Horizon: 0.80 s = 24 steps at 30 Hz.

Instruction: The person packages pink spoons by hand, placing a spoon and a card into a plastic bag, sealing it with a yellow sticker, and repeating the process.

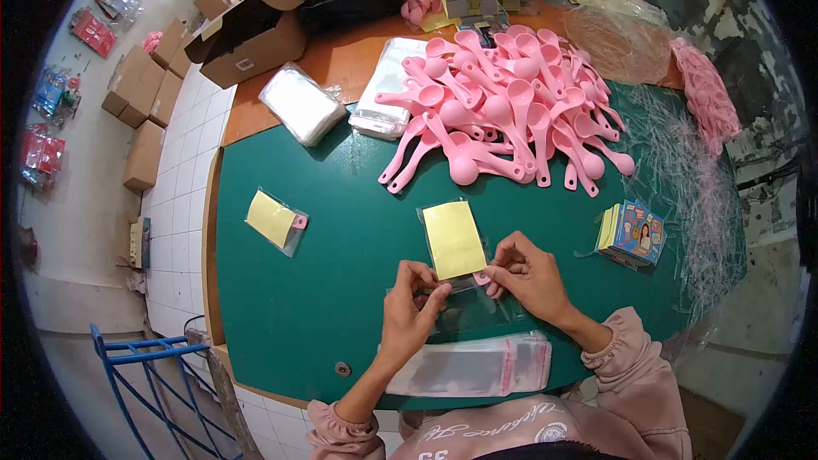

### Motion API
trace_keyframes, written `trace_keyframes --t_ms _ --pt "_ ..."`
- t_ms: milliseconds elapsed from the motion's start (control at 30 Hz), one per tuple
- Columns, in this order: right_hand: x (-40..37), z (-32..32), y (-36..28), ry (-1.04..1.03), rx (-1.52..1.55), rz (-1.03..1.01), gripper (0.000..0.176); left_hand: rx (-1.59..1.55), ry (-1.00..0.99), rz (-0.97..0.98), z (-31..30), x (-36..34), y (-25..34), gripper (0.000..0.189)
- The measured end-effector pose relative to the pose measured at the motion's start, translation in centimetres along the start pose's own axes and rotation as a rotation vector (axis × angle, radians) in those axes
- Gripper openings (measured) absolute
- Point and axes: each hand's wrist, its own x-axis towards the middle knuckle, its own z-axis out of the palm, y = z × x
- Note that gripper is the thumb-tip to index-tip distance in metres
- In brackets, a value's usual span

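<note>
Between my hands is a clear plastic bag (477,305) with a yellow card (454,240) and a pink spoon in it; only the spoon's handle end (482,278) shows below the card. My left hand (411,307) pinches the bag's lower left edge. With thumb and fingers closed, my right hand (527,279) grips the bag at its lower right, by the spoon handle. Just below lies a stack of clear bags (477,366) with red-marked strips. A packed bag with a yellow card (271,220) and a pink handle tip rests on the left.
A big heap of pink measuring spoons (511,106) covers the back of the green table (341,290). Printed cards (632,234) are stacked at right. Two piles of clear bags (302,104) stand back left, near an open cardboard box (247,38). Plastic shreds (690,204) line the right edge.
</note>
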Motion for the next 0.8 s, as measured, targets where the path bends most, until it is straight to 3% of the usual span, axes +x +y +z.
trace_keyframes --t_ms 100,267,333,467,533,567,633,800 --pt "0.0 0.1 -0.1 -0.015 0.003 0.0 0.02 0.034 -0.069 -0.034 -0.2 -0.1 -0.6 0.013" --pt "-0.5 -0.1 0.0 -0.039 -0.063 -0.006 0.029 0.238 -0.07 0.179 -0.2 0.0 1.2 0.031" --pt "-0.6 0.3 -0.5 0.094 -0.326 -0.247 0.022 0.391 0.085 0.332 -2.6 0.6 1.9 0.037" --pt "-0.4 0.3 -0.2 0.155 -0.48 -0.439 0.015 0.575 0.347 0.281 -9.2 2.1 2.5 0.035" --pt "-0.4 0.5 -0.2 0.157 -0.533 -0.431 0.009 1.245 0.477 0.339 -12.7 3.3 0.9 0.043" --pt "-0.4 0.5 -0.2 0.143 -0.533 -0.445 0.009 1.246 0.497 0.336 -13.9 3.7 0.3 0.043" --pt "-0.3 0.6 -0.1 0.16 -0.596 -0.553 0.006 1.121 0.487 0.094 -16.2 4.2 -0.7 0.058" --pt "-0.1 0.5 0.2 0.193 -0.649 -0.647 0.006 1.237 0.544 0.033 -22.9 6.9 -2.8 0.066"
